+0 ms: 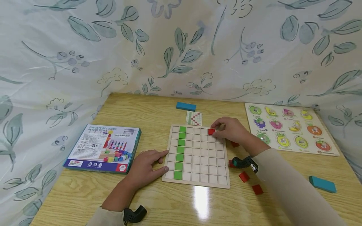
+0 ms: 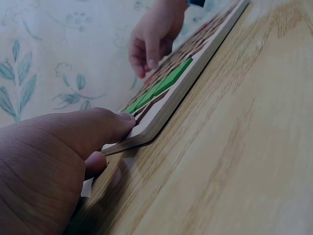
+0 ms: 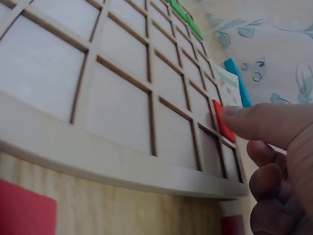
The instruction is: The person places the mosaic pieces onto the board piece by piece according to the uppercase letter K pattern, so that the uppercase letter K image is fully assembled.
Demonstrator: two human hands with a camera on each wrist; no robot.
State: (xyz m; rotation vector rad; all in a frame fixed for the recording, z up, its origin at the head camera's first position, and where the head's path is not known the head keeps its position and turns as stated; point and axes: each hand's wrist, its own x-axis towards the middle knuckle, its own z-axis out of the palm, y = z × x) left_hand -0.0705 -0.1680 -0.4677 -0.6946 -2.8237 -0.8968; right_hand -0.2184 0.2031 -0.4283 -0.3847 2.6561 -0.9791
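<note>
Head view: wooden grid board (image 1: pixel 198 157), pale and square-celled, flat on the glossy wood-grain table (image 1: pixel 175 207). Second column from the left filled with green tiles (image 1: pixel 180 150), flat and square. Red tile (image 1: pixel 211 131) seated in the top row, fifth cell from the left, touched by fingertips of the right hand (image 1: pixel 230 130), fingers curled down over it; pinched or merely pressed, hard to tell from here. Left hand (image 1: pixel 148 164) lying flat, fingers relaxed against the board's left edge, gripping nothing. Loose red tiles (image 1: pixel 250 183) scattered on the table right of the board. Small pattern card (image 1: pixel 194 118) with a red stepped design just behind the board. Teal blocks (image 1: pixel 186 106), oblong, one at the back and one far right. Flat cardboard box (image 1: pixel 103 148) at left, printed "FIVE SETS OF COLUMN BEADED BOXES", with a barcode and pictured bead stacks. Fruit peg puzzle (image 1: pixel 291 128) at right, cartoon fruits with small knobs. Leaf-printed cloth (image 1: pixel 181 47) draped behind.

Left wrist view: thumb of the left hand (image 2: pixel 63 147) resting on the board's rounded corner (image 2: pixel 146 132); green tiles (image 2: pixel 159 88) sitting slightly proud of the frame.

Right wrist view: right hand (image 3: pixel 274 161) with one fingertip on the red tile (image 3: pixel 222 122); thin raised wooden ribs between smooth cells.
</note>
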